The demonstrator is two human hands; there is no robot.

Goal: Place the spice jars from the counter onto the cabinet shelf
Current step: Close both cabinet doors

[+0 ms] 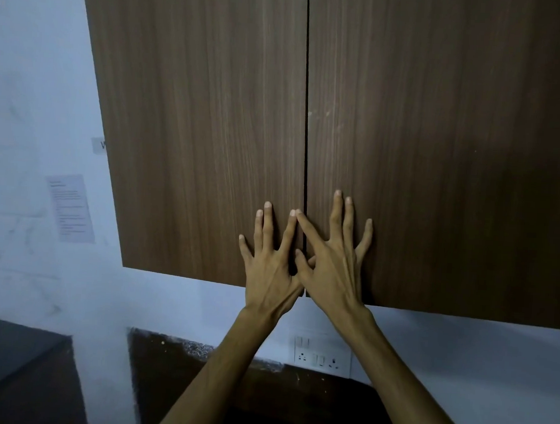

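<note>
Both hands are lying flat with fingers spread, grasping nothing: the left hand (271,260) on the left door (195,126), the right hand (334,260) on the right door (438,139), index fingers crossing over the seam. No jars or shelf are showing. Risk: fingertips are sitting at the seam, so pinching seems possible.

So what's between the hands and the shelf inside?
The shut cabinet doors, in the head view. Both hands, left and right, press flat on them; the shelf is hidden.
</note>
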